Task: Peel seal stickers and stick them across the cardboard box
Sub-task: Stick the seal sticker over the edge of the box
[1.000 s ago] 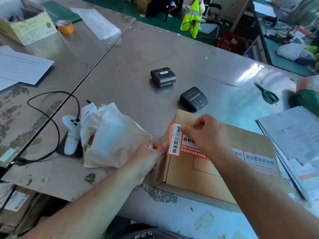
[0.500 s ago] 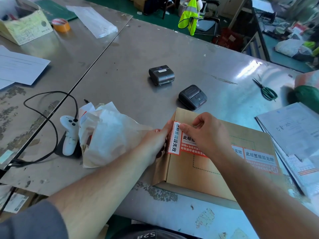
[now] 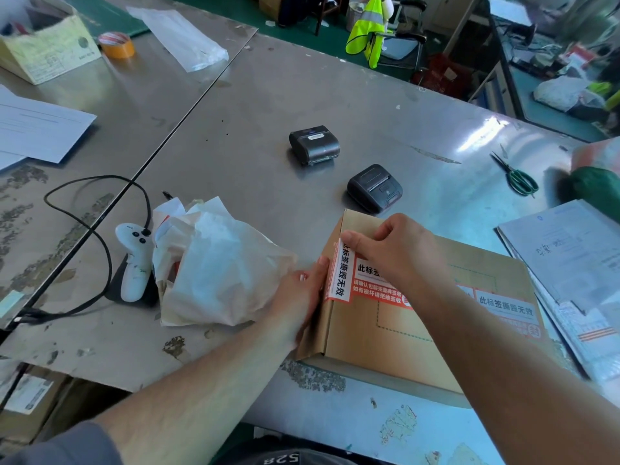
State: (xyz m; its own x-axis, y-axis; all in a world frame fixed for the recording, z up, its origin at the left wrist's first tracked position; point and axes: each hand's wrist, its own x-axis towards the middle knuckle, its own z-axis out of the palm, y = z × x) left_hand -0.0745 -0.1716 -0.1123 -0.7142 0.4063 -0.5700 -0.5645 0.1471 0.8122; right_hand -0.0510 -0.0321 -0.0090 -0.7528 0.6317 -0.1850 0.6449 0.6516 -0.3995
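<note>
A second ago my left hand (image 3: 302, 290) was pinching the loose end of the red-and-white seal sticker (image 3: 342, 275) clear of the flat brown cardboard box (image 3: 436, 330); now that end is folded over the box's left edge and the hand lies flat against the side wall, pressing it down, holding nothing. My right hand (image 3: 392, 253) rests on the lid with its fingertips (image 3: 349, 239) pinning the sticker's top corner, not gripping anything. I judge this sticker nearly seated across the box on the grey metal table (image 3: 268, 112), needing only a final rub.
</note>
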